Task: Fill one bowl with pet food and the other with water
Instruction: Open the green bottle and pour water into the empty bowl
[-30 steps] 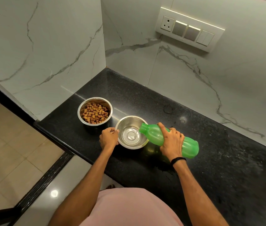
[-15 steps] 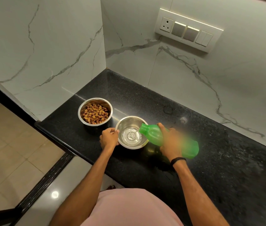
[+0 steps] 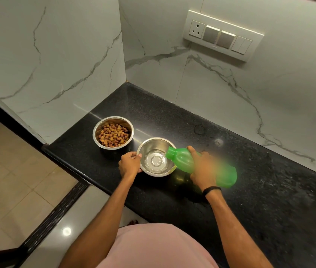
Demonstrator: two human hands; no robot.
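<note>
Two steel bowls stand on the black counter point(image 3: 172, 120). The far left bowl point(image 3: 97, 140) holds brown pet food point(image 3: 113, 134). The nearer bowl point(image 3: 149, 145) has a shallow pool of water point(image 3: 156, 161) at its bottom. My left hand point(image 3: 130, 164) grips this bowl's left rim. My right hand point(image 3: 201, 167) holds a green plastic bottle point(image 3: 184, 158) tipped on its side, its open mouth over the bowl's right rim, with water running out into the bowl.
White marble walls close the counter's corner at the back and left. A switch panel point(image 3: 223, 35) sits on the back wall. The counter's front edge drops to a tiled floor point(image 3: 14, 180) at the left.
The bottle stays tipped over the bowl and the water in the bowl has risen a little. Both hands keep their places.
</note>
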